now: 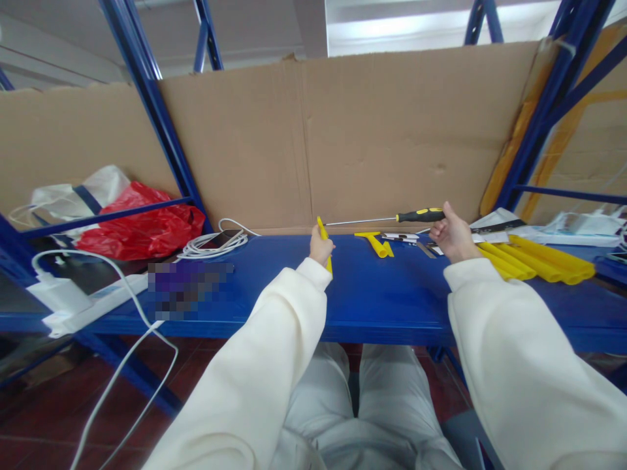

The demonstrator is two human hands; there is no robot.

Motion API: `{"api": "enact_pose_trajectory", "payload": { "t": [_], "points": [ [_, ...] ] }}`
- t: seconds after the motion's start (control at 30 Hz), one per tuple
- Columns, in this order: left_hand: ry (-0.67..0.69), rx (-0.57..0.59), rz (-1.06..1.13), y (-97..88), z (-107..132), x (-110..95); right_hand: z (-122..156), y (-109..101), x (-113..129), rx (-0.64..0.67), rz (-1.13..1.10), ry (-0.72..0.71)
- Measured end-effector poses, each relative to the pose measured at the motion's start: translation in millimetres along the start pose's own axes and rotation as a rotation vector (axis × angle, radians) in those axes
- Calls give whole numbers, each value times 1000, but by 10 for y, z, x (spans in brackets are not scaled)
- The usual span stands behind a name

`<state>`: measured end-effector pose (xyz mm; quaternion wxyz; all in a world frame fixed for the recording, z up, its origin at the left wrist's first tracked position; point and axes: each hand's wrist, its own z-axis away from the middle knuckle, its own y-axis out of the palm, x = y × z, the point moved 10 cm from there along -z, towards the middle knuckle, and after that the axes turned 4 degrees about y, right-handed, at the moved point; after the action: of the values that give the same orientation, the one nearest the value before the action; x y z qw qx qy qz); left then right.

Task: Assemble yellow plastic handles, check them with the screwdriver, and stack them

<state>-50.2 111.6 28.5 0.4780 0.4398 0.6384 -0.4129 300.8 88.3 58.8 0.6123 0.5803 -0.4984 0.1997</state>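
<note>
Knees in white trousers sit below the front edge of the blue shelf; both cream sleeves reach out over that edge.

Edges and room: the shelf is bounded at the back by a cardboard wall and on both sides by blue rack posts. The strip of shelf between the two sleeves is bare blue. At left lie a coiled white cable, a red plastic bag and a white power strip. At right, a bundle of yellow tubes lies just beside the right wrist. A small yellow T-shaped piece rests on the shelf between the hands.

Left hand: fingers closed around a yellow plastic strip, held near upright and slightly tilted, with its ends showing above and below the fist.

Right hand: fist clamped on the end of the screwdriver, thumb up.

Screwdriver: black handle with yellow inlays and a thin, bright steel shaft. It is held roughly level above the rear of the shelf, close to the cardboard, with the tip pointing left and reaching the top of the yellow strip. Whether they touch cannot be told.
</note>
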Motion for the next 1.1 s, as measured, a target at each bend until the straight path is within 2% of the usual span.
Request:
{"api": "enact_pose_trajectory", "payload": {
  "t": [0.33, 0.53, 0.73, 0.93, 1.1],
  "points": [
    [-9, -13, -8, -9, -2, 11, 164, 153, 77, 27, -18, -32],
    [-17, 20, -8, 22, 40, -20, 80, 8, 22, -51, 42, 9],
    [4, 23, -1, 32, 27, -29, 44, -30, 15, -75, -11, -2],
    [13, 17, -10, 25, -2, -7, 68, 60, 54, 10, 5, -41],
    [7, -16, -12, -19, 2, -7, 155, 138, 85, 7, -29, -18]
  ]
}}
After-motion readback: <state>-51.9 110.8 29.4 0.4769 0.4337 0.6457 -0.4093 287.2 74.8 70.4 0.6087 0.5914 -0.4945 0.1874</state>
